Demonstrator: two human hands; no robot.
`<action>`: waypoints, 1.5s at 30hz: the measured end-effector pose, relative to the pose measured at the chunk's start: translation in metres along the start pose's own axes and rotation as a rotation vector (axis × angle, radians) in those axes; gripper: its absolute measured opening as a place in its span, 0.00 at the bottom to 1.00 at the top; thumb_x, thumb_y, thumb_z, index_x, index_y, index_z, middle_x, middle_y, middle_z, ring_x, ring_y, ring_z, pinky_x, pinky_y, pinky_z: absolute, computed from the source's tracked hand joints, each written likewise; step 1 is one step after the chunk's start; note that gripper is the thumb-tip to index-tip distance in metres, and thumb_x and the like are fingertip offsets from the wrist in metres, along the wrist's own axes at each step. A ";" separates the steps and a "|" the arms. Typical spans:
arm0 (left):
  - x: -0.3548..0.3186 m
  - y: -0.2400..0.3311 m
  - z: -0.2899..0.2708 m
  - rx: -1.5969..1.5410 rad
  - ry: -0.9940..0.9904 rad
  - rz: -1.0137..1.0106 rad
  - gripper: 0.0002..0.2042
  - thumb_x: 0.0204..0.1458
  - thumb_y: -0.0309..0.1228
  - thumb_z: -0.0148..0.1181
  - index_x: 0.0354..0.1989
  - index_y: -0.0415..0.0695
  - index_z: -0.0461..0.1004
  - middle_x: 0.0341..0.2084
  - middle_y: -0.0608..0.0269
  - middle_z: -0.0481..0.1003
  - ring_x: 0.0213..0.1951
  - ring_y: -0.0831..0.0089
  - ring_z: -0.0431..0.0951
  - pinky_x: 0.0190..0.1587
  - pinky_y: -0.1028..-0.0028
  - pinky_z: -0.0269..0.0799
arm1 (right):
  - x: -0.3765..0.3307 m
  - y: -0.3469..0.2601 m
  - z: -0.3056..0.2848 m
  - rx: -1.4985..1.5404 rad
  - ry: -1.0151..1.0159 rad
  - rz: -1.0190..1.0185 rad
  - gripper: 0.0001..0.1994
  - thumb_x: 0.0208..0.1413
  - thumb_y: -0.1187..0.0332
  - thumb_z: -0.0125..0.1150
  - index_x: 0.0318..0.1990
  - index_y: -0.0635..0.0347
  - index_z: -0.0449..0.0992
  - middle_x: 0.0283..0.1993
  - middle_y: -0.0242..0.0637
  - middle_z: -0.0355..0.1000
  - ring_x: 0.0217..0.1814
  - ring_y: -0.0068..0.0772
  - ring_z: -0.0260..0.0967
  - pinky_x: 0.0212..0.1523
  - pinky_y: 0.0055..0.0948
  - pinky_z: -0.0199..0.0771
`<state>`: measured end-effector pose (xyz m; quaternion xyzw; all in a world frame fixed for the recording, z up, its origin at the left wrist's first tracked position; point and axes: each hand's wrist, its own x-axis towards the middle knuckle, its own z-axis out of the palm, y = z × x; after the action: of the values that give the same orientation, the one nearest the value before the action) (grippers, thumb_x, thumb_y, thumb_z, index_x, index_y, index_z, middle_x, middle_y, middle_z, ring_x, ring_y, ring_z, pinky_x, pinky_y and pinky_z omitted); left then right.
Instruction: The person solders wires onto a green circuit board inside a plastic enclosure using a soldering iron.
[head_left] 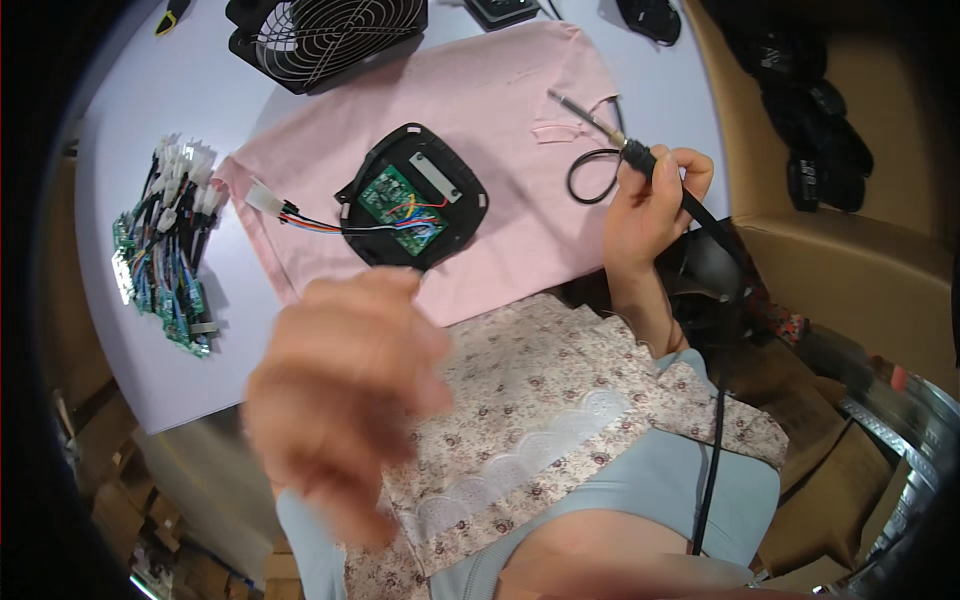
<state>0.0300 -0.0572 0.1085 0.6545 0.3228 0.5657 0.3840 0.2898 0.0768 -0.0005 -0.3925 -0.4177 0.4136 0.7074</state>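
Note:
My right hand [650, 205] grips a soldering iron [637, 156] by its black handle, the metal tip pointing up and left above a pink cloth [520, 250]. Blurred by motion, my left hand [345, 370] is raised over my lap, below the cloth's near edge; what its fingers do is unclear. Between the hands lies a black plastic housing [468, 205], open side up. Inside it sit a green circuit board [385, 195] and a pale metal strip [436, 178]. Coloured wires run left from the board to a white connector [264, 198].
A pile of green boards with wires and white plugs [180, 220] lies on the table's left side. Behind the cloth stands a black fan with a round grille [335, 40]. The iron's cable loops [572, 180] on the cloth. Brown cardboard [830, 260] holds black parts at right.

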 end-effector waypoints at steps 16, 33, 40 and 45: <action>0.061 0.092 -0.015 1.833 -0.106 0.541 0.15 0.64 0.28 0.49 0.22 0.52 0.60 0.20 0.67 0.59 0.22 0.68 0.59 0.26 0.67 0.53 | 0.053 -0.010 -0.025 -0.284 -0.144 -0.223 0.19 0.82 0.54 0.47 0.53 0.63 0.71 0.27 0.41 0.79 0.19 0.20 0.65 0.23 0.19 0.62; 0.066 0.123 -0.011 1.929 -0.262 0.298 0.13 0.56 0.28 0.48 0.20 0.53 0.56 0.16 0.69 0.49 0.16 0.67 0.48 0.19 0.64 0.45 | 0.164 0.033 -0.002 -0.685 -0.215 -0.470 0.14 0.62 0.69 0.74 0.48 0.60 0.74 0.39 0.34 0.83 0.35 0.22 0.73 0.41 0.26 0.75; 0.090 0.167 0.006 1.915 -0.647 -0.082 0.12 0.53 0.30 0.56 0.22 0.55 0.60 0.19 0.71 0.51 0.16 0.70 0.50 0.19 0.66 0.46 | 0.221 0.089 0.033 -1.292 -0.161 -0.557 0.23 0.49 0.73 0.81 0.47 0.57 0.69 0.43 0.48 0.78 0.41 0.52 0.78 0.44 0.49 0.77; 0.088 0.130 0.003 1.729 -0.471 0.085 0.06 0.58 0.30 0.57 0.34 0.48 0.66 0.32 0.65 0.61 0.30 0.67 0.60 0.34 0.64 0.55 | 0.240 0.108 0.037 -1.421 -0.151 -0.643 0.17 0.57 0.66 0.74 0.48 0.54 0.72 0.39 0.52 0.79 0.41 0.64 0.77 0.44 0.58 0.73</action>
<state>0.0444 -0.0471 0.2647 0.8256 0.5244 -0.0104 -0.2082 0.3021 0.3413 -0.0216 -0.5817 -0.7225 -0.1525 0.3411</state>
